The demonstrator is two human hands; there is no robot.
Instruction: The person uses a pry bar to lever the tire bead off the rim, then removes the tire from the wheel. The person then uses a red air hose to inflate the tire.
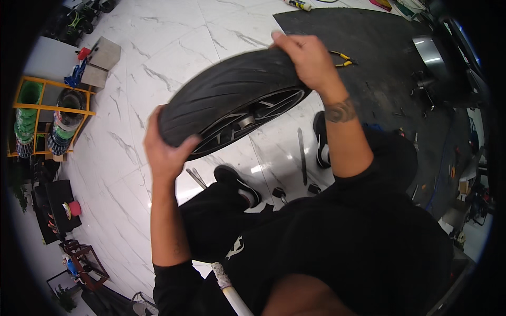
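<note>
I hold a black tyre on a dark spoked rim off the floor, tilted between both hands. My left hand grips its lower left end, thumb across the near side. My right hand grips its upper right end. Long metal bars, like tyre levers, lie on the white tiles below, one between my feet and others by my left foot. A lit cigarette with long ash juts in at the lower edge.
A dark mat covers the right floor, with yellow-handled pliers and scattered tools. An orange rack of coiled green and dark items stands left, near grey blocks. Dark furniture lines the lower left; a black machine stands right.
</note>
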